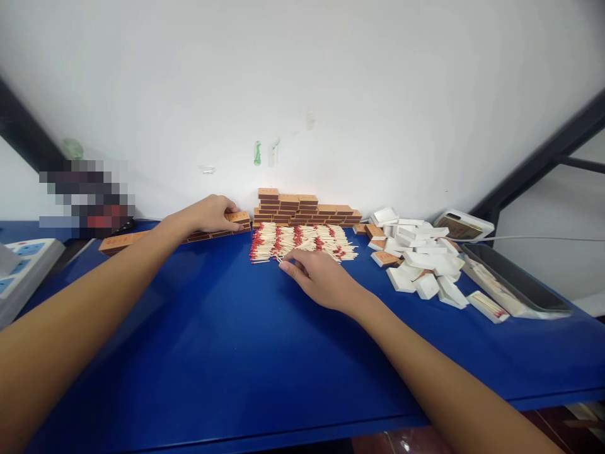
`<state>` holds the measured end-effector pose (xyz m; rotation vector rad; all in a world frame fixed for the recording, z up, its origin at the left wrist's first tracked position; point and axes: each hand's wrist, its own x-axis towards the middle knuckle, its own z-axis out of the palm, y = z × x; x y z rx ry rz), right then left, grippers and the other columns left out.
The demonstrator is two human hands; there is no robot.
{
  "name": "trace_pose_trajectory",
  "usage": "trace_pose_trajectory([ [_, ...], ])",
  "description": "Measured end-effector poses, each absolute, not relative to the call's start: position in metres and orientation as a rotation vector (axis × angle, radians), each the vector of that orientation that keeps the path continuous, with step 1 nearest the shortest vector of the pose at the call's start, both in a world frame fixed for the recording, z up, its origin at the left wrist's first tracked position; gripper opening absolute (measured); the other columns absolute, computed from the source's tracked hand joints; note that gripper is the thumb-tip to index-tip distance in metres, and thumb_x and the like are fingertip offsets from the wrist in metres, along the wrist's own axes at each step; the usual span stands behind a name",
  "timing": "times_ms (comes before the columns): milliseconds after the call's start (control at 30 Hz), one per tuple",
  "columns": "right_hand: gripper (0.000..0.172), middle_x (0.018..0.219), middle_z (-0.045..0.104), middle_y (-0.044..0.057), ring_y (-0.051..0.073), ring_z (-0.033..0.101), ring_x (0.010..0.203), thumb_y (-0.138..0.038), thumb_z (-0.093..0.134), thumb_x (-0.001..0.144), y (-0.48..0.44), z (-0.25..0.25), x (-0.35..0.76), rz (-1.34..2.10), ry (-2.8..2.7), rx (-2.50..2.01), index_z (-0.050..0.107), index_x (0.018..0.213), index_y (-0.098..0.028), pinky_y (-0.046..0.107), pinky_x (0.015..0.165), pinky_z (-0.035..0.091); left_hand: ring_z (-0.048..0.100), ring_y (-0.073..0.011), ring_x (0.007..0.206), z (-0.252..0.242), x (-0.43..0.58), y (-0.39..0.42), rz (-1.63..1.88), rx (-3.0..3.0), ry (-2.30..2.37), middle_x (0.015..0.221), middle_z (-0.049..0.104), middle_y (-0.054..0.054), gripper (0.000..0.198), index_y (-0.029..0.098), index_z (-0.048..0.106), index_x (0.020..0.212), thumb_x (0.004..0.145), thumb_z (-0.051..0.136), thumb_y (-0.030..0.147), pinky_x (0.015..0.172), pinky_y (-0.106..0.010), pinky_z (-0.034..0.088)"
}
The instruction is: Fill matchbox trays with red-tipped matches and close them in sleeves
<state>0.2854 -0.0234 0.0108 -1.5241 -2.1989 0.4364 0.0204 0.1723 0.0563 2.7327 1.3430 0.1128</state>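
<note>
At the back of the table, my left hand (213, 213) has its thumb and fingers closed on an orange-topped matchbox (240, 217), which sits at the end of a low row of matchboxes. My right hand (324, 277) is at the front edge of a wide spread of loose red-tipped matches (302, 238). Its thumb and index finger come together by the matchsticks; what lies between them, if anything, is too small to make out. Behind the matches, a stepped stack of matchboxes (288, 209) stands against the wall.
White matchbox trays (416, 243) lie heaped at the right, with a few orange sleeves (385, 258) among them. Beside them are a tray of matches (489, 307), a black bin (520, 277) and a white device with a cable (466, 224). A power strip (33, 268) rests at the left.
</note>
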Motion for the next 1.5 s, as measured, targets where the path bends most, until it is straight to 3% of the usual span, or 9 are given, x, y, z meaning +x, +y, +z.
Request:
trace_pose_trajectory([
  [200, 0.032, 0.089, 0.073, 0.006, 0.019, 0.063, 0.078, -0.041, 0.049, 0.113, -0.024, 0.012, 0.285, 0.432, -2.209, -1.523, 0.070, 0.103, -0.019, 0.031, 0.070, 0.036, 0.060, -0.0223, 0.070, 0.062, 0.019, 0.169, 0.091, 2.741, 1.330, 0.077, 0.070, -0.005, 0.050, 0.023, 0.069, 0.082, 0.079, 0.067, 0.073, 0.062, -0.034, 0.037],
  [633, 0.033, 0.090, 0.073, 0.006, 0.018, 0.062, 0.078, -0.041, 0.049, 0.113, -0.023, 0.012, 0.285, 0.436, -2.205, -1.511, 0.070, 0.102, -0.018, 0.030, 0.070, 0.037, 0.066, -0.0256, 0.077, 0.060, 0.022, 0.169, 0.044, 2.695, 1.385, 0.085, 0.076, -0.005, 0.046, 0.022, 0.075, 0.093, 0.072, 0.071, 0.063, 0.066, -0.034, 0.043],
  [867, 0.031, 0.092, 0.074, 0.007, 0.018, 0.063, 0.078, -0.040, 0.050, 0.113, -0.024, 0.012, 0.285, 0.442, -2.205, -1.524, 0.070, 0.102, -0.018, 0.030, 0.071, 0.037, 0.070, -0.0291, 0.090, 0.060, 0.016, 0.170, 0.066, 2.671, 1.392, 0.105, 0.081, -0.007, 0.060, 0.022, 0.078, 0.113, 0.070, 0.072, 0.063, 0.075, -0.034, 0.047],
  [1100, 0.030, 0.091, 0.074, 0.006, 0.018, 0.062, 0.077, -0.039, 0.051, 0.113, -0.023, 0.014, 0.285, 0.453, -2.200, -1.534, 0.069, 0.100, -0.019, 0.030, 0.070, 0.037, 0.072, -0.0291, 0.092, 0.061, 0.010, 0.170, 0.062, 2.670, 1.408, 0.105, 0.082, -0.008, 0.063, 0.022, 0.080, 0.111, 0.072, 0.071, 0.071, 0.074, -0.034, 0.047],
  [1500, 0.031, 0.091, 0.074, 0.006, 0.019, 0.062, 0.078, -0.040, 0.050, 0.113, -0.024, 0.013, 0.284, 0.454, -2.206, -1.542, 0.069, 0.101, -0.019, 0.031, 0.070, 0.037, 0.072, -0.0331, 0.119, 0.071, -0.011, 0.174, -0.001, 2.548, 1.463, 0.132, 0.078, -0.009, 0.094, 0.023, 0.073, 0.137, 0.057, 0.083, 0.070, 0.097, -0.034, 0.055],
])
